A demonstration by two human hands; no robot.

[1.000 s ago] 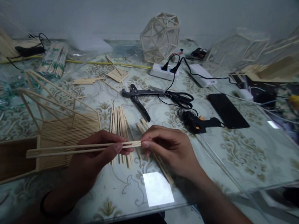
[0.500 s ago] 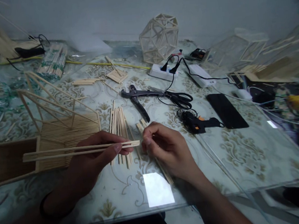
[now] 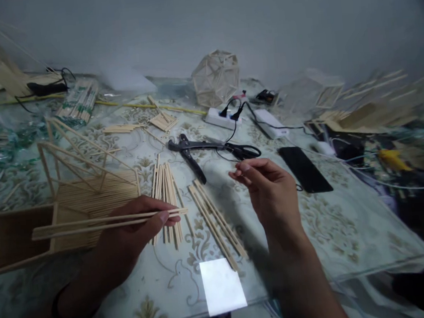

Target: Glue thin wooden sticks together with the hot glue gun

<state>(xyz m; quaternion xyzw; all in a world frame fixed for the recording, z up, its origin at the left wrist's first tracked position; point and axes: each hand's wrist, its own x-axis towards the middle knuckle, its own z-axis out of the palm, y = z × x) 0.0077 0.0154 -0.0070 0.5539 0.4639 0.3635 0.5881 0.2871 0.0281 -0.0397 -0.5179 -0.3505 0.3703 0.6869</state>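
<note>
My left hand (image 3: 129,237) is closed on a pair of long thin wooden sticks (image 3: 91,223), held level and pointing left to right above the table. Their right ends hang over a loose pile of short sticks (image 3: 166,188). My right hand (image 3: 269,188) is lifted off the table to the right, away from the sticks. Its fingers are loosely bent and slightly apart with nothing visible in them. Between the two hands a second small bundle of sticks (image 3: 214,224) lies slanted on the glass. The right hand hides whatever lies beneath it.
A stick-built frame on a slatted base (image 3: 87,186) stands at the left. Black pliers (image 3: 189,156), scissors (image 3: 243,151), a dark phone (image 3: 305,167), a white power strip (image 3: 221,118) with cables and a stick polyhedron (image 3: 215,76) lie further back. The glass table edge (image 3: 321,278) runs near me.
My right hand let go of the sticks' right end and rose up and to the right. The left hand still holds the pair. The view tilted, so the table sits lower in the picture.
</note>
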